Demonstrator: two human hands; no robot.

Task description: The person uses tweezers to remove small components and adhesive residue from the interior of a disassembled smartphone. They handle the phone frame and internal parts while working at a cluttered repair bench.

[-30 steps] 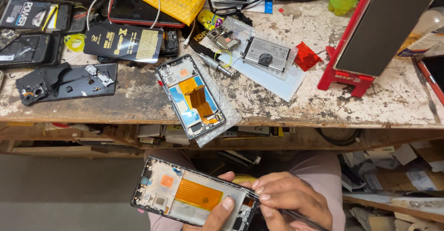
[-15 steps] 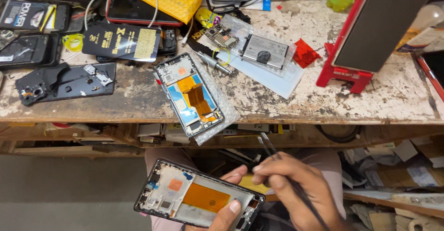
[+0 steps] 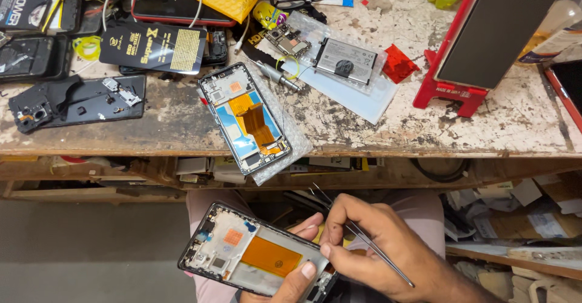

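Observation:
Over my lap, my left hand (image 3: 297, 272) holds an opened phone frame (image 3: 254, 255) with an orange flex sheet on its inside, thumb pressed on its right end. My right hand (image 3: 379, 248) grips thin metal tweezers (image 3: 364, 239), their tips pointing up and left, just above the frame's right end. A second opened phone frame (image 3: 245, 118) with an orange ribbon lies on bubble wrap at the workbench's front edge (image 3: 388, 152).
On the worn bench: a black back cover (image 3: 76, 100), a battery (image 3: 345, 60) on clear plastic, a small circuit board (image 3: 285, 39), a screwdriver (image 3: 276, 75), black and yellow packages, a red stand (image 3: 448, 90) holding a dark panel. A cluttered shelf sits below the bench.
My right hand rose from behind the held frame and now shows the tweezers above its right end. The frame stays in my left hand, shifted slightly.

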